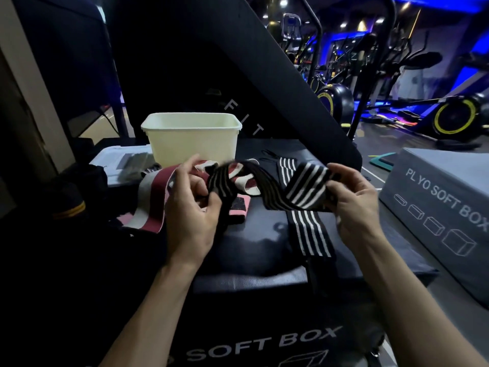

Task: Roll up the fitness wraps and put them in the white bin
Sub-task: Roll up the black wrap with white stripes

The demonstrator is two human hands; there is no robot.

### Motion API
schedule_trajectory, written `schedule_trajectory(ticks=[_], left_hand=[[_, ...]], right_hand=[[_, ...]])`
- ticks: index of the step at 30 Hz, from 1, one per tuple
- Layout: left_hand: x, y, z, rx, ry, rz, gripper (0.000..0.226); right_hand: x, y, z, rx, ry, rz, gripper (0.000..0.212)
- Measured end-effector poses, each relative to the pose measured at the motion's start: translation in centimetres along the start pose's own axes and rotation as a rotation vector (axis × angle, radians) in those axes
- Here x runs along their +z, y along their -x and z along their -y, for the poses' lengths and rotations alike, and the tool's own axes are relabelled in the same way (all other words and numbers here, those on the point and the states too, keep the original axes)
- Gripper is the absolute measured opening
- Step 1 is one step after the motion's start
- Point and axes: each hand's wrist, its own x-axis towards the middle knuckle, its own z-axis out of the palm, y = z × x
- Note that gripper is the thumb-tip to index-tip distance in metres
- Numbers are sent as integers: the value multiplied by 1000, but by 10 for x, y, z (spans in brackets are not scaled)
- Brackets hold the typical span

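Reading from the head view, "SOFT BOX" is printed in pale capitals on the front of the dark soft box (pixel 264 250) that serves as the work surface, and "PLYO SOFT BOX" with a row of small box outlines runs along the grey soft box (pixel 444 207) at the right; the letters "FIT" show faintly on the black panel (pixel 211 62) behind. The black-and-white striped wrap (pixel 308 190) is held up above the dark box, its long axis running left to right between the hands, with a loose tail hanging down toward the viewer. The left hand (pixel 190 205) pinches the wrap's left end between thumb and curled fingers. The right hand (pixel 354 202) grips the broad right end, fingers folded round it. A maroon-and-white wrap (pixel 156 197) lies slack just left of the left hand. The white bin (pixel 191 139) stands upright behind the hands, at the box's far edge.
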Motion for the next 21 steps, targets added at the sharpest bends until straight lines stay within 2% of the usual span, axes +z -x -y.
schedule_trajectory(ticks=[3, 6, 8, 10, 12, 13, 16, 21], left_hand=[[-7, -7, 7, 12, 8, -9, 47], [-7, -6, 13, 44, -18, 66, 33], [-5, -3, 7, -96, 145, 196, 30], [-1, -1, -5, -311, 471, 319, 19], [-1, 1, -17, -528, 731, 437, 14], [-2, 1, -20, -575, 787, 499, 12], [3, 4, -17, -572, 834, 643, 14], [12, 6, -18, -575, 753, 716, 34]], right_hand=[[-13, -10, 2, 5, -9, -57, 55], [-18, -12, 8, 21, 13, -22, 71], [-19, -11, 8, 18, 45, 34, 81], [-21, -11, 4, 7, 85, 80, 88], [-23, -11, 0, -4, 117, 119, 91], [-25, -12, -2, -11, 153, 142, 92], [-27, -11, -4, -32, 278, 181, 91], [-25, -8, -5, -64, 412, 133, 83]])
